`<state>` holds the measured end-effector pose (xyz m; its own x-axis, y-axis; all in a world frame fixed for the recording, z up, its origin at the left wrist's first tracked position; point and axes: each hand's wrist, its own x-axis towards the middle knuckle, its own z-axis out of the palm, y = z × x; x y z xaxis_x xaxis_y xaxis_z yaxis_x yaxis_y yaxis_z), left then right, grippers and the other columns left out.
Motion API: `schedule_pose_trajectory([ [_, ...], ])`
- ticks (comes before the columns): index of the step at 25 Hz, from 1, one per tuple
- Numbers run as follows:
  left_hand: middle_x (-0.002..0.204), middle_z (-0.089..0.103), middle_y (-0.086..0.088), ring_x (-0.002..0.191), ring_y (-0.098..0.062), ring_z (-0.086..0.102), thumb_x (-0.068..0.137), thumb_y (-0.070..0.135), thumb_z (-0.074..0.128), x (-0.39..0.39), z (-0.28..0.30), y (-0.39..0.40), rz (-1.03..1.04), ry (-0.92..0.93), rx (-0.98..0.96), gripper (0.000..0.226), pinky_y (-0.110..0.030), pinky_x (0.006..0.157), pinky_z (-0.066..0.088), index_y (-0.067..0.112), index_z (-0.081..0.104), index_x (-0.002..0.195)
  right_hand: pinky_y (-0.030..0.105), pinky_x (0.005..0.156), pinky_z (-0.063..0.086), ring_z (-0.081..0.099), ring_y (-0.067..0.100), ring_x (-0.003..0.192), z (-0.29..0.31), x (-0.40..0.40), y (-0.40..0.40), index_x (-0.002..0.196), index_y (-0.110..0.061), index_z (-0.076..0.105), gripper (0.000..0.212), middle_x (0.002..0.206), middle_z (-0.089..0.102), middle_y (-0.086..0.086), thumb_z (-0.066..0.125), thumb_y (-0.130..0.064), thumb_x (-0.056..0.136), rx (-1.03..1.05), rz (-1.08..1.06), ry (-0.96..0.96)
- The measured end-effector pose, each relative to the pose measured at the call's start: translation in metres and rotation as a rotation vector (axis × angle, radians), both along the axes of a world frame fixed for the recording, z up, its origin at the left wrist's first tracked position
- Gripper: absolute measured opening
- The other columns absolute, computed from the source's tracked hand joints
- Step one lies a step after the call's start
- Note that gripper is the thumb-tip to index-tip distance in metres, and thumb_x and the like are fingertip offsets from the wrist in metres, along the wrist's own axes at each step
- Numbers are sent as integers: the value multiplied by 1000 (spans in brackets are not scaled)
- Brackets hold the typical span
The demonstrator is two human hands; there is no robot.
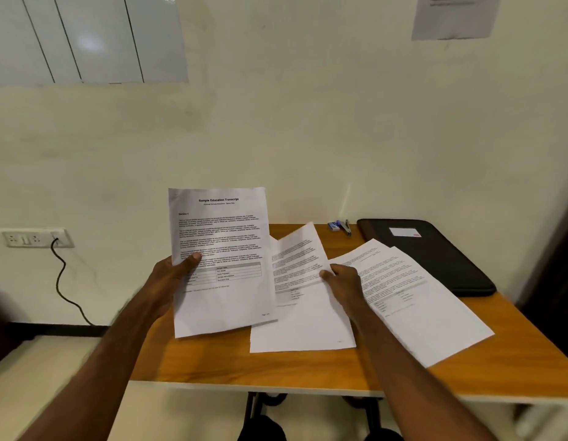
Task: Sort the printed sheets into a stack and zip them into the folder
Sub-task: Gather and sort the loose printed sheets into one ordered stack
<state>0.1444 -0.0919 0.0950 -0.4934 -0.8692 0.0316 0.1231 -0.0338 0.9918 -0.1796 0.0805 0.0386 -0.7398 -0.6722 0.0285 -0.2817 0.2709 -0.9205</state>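
The left hand point(174, 275) grips a printed sheet point(220, 259) upright above the tabletop point(212, 354) — thumb on its face. The right hand point(343, 283) pinches a second sheet point(297, 254), lifting it off loose sheets point(403, 291) (fanned out). The black folder point(435, 253) lies far right.

Office room: you face a wooden desk point(308, 367) against a cream wall, a whiteboard point(85, 39) and posted notice point(454, 15) above, a switch-and-socket plate point(34, 238), a stapler point(345, 226).
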Motion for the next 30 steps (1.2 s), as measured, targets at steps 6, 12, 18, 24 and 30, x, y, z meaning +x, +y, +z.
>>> schedule_pose_trajectory([
  [6,116,78,-17,98,-36,79,100,23,65,2,21,9,-95,17,-34,34,-39,71,67,8,64,131,30,73,62,78,17,87,46,-26,60,115,-15,71,24,102,80,0,72,-28,95,-394,18,-253],
  [12,117,78,-17,99,-37,78,101,23,62,-11,37,21,-180,44,-63,39,-41,71,67,7,59,136,36,73,65,79,21,90,77,-54,102,119,-21,72,40,104,81,-2,77,-36,83,-484,1,-283],
  [18,119,77,-17,101,-38,78,101,23,62,-18,41,33,-205,53,-89,41,-42,73,67,7,57,139,42,79,64,79,23,90,83,-57,118,119,-17,72,53,105,80,0,78,-44,74,-474,-6,-227],
  [24,119,77,-18,100,-38,77,99,24,63,-12,40,35,-203,50,-82,45,-43,74,67,7,56,140,40,75,65,79,22,86,81,-56,121,119,-16,72,40,104,80,1,77,-36,85,-472,-16,-210],
  [30,118,77,-17,98,-36,78,102,19,61,-20,41,31,-207,93,-61,44,-42,72,67,5,53,143,44,79,65,79,23,87,80,-58,116,117,-17,73,32,104,80,1,77,-32,90,-477,-41,-220],
])
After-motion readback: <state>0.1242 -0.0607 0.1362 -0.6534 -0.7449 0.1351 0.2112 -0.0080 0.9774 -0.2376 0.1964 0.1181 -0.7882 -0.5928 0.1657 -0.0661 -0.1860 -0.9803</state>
